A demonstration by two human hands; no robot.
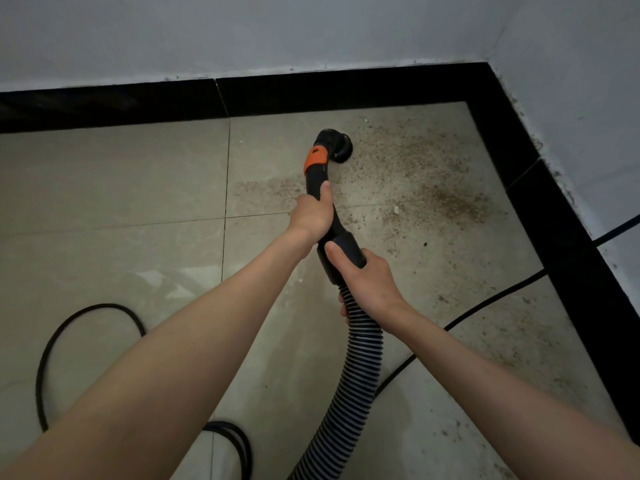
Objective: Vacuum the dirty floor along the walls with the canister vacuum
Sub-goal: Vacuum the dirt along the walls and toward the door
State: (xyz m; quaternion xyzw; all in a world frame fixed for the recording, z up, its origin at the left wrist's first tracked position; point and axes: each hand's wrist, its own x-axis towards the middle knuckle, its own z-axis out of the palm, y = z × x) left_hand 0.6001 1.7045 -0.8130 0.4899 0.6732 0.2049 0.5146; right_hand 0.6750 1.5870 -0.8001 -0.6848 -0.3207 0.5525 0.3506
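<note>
Black vacuum wand [320, 188], orange collar [316, 160], round brush head [341, 147] on gritty floor [433, 188]. Left hand [311, 213] wraps wand, right hand [367, 275] clutches ribbed hose [349, 368] cuff.

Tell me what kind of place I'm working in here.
Probably a bare indoor room, at a corner, perhaps unfurnished or newly finished. Pale floor tiles meet a black skirting under plain white walls, with gritty dirt spread toward the corner. No furniture shows.

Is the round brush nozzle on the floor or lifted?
On the floor: the round brush nozzle rests on the tile at the edge of the brown dirt patch.
</note>
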